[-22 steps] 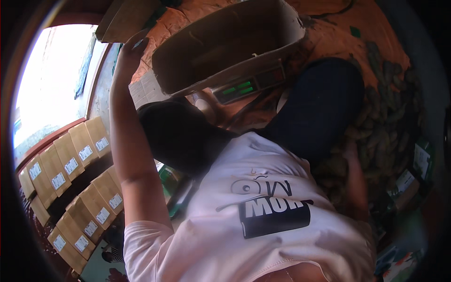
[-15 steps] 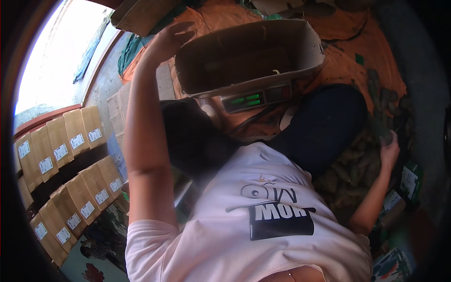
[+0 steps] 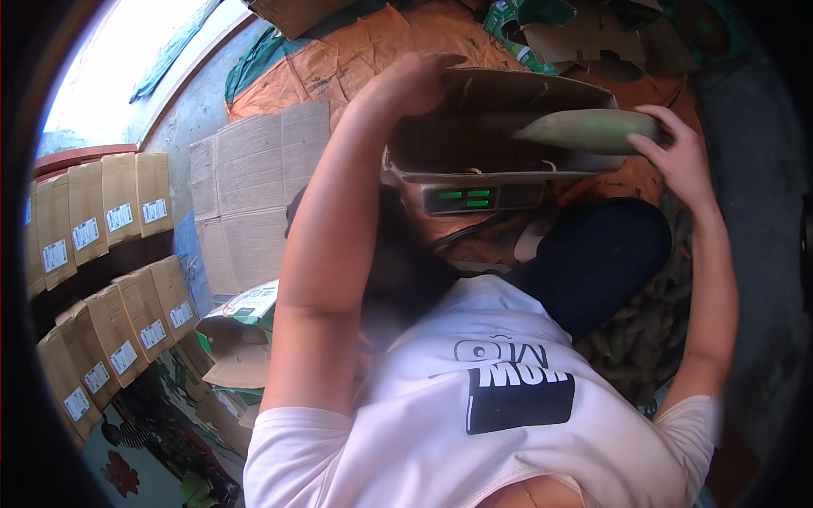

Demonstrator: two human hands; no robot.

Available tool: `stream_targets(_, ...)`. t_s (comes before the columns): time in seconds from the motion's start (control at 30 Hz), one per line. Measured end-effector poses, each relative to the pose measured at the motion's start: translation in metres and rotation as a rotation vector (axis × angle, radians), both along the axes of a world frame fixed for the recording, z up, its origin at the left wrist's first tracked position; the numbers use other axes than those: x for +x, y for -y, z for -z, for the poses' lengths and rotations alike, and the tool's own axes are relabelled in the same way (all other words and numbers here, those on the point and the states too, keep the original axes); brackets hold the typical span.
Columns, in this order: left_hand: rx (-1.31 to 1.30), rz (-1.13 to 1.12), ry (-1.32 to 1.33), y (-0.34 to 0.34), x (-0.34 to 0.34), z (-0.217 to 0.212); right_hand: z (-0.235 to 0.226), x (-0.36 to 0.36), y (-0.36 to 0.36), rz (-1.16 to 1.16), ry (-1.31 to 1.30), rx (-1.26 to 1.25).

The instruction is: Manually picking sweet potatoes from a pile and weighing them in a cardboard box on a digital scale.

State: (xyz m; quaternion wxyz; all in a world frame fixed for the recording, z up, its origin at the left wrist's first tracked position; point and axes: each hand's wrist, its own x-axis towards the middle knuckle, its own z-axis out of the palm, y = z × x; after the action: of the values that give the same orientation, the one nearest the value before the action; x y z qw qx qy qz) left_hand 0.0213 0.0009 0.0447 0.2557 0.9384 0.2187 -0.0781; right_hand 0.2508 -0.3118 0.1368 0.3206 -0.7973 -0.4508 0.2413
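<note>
An open cardboard box (image 3: 500,173) sits over a digital scale (image 3: 484,198) with green lit digits. My left hand (image 3: 415,83) is at the box's far left corner, its fingers bent over the rim. In my right hand (image 3: 675,152), thumb and fingers clasp the blunt end of a long green vegetable (image 3: 593,131) with a pointed tip. This vegetable, slightly blurred, lies sideways above the right part of the box's opening. Its exact kind I cannot make out. A pile of similar elongated vegetables (image 3: 631,326) lies beside my right knee, partly in shadow.
Two rows of closed cardboard boxes with white labels (image 3: 106,224) stand at the left. A flattened cardboard sheet (image 3: 254,182) and an open green-and-white carton (image 3: 241,339) lie nearer. Orange sheeting (image 3: 313,72) covers the floor ahead, with torn cardboard (image 3: 584,42) at the back.
My right hand has risen from the pile to the box with the green vegetable in its grasp. My left hand has shifted right onto the box's corner. The view has swung slightly.
</note>
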Motion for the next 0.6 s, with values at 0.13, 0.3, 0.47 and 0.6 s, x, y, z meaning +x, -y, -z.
stream_targets(0.13, -0.018, 0.102, 0.017, 0.009, -0.003, 0.008, 0.082, -0.020, -0.097, -0.214, 0.157, -0.323)
stream_targets(0.3, 0.019, 0.063, -0.090, 0.014, -0.006, 0.014, 0.171, -0.048, -0.153, -0.120, -0.243, -0.564)
stream_targets(0.47, -0.037, -0.004, -0.103, 0.024, -0.005, 0.009, 0.230, -0.055, -0.156, -0.204, -0.522, -0.622)
stream_targets(0.6, -0.019, 0.022, -0.139, 0.025, -0.003, -0.009, 0.304, -0.022, -0.132, -0.112, -0.746, -0.947)
